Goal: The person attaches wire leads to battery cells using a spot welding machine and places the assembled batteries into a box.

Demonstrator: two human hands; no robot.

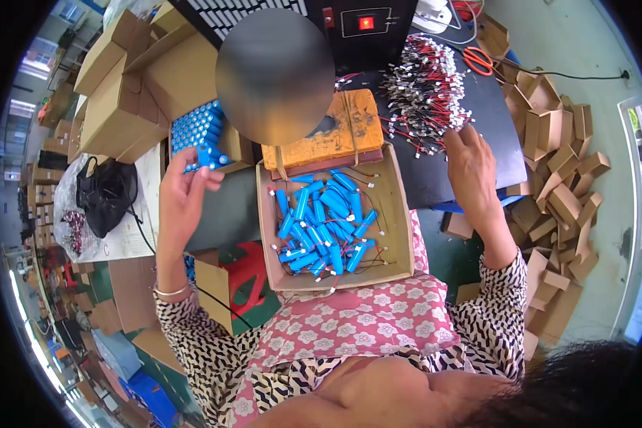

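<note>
My left hand is at the near edge of a cardboard box packed with upright blue battery cells. Its fingers are closed on a blue cell at the fingertips. On the right, my right hand reaches the near edge of a heap of red and black connector leads with white plugs. Its fingers are bent together, and what they pinch is hidden. Between my forearms, an open cardboard tray holds many blue cells with leads attached.
Behind the tray stands a worn orange block, partly hidden by a blurred disc. A black machine with a lit red switch is at the back. Orange-handled scissors lie beyond the leads. Empty cartons pile up at right.
</note>
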